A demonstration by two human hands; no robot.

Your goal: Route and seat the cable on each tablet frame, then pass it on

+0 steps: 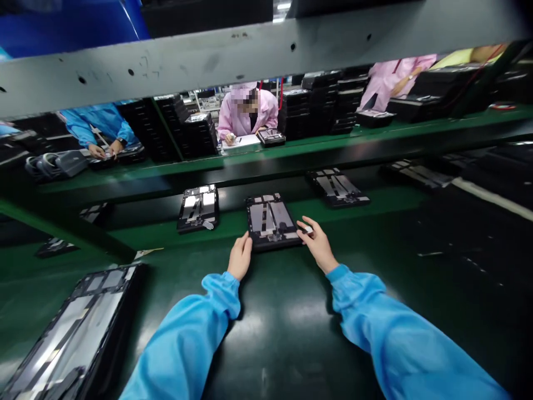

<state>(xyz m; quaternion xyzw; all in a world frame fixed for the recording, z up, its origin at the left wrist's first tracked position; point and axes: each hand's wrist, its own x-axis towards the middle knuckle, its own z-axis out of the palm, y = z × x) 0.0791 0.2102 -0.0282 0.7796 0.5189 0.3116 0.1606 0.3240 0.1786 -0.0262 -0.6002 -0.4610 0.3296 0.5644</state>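
Note:
A black tablet frame with silver panels (270, 219) lies on the green belt in front of me. My left hand (240, 256) grips its near left corner, fingers curled on the edge. My right hand (315, 241) holds its near right edge, with a small white bit at the fingertips. Both arms are in blue sleeves.
Similar frames lie on the belt: one left (199, 208), one right (338, 187), another far right (416, 173), and a large one near my left elbow (70, 333). A grey beam (266, 50) crosses overhead. Across the line, people in pink and blue coats work beside stacked black trays (320, 103).

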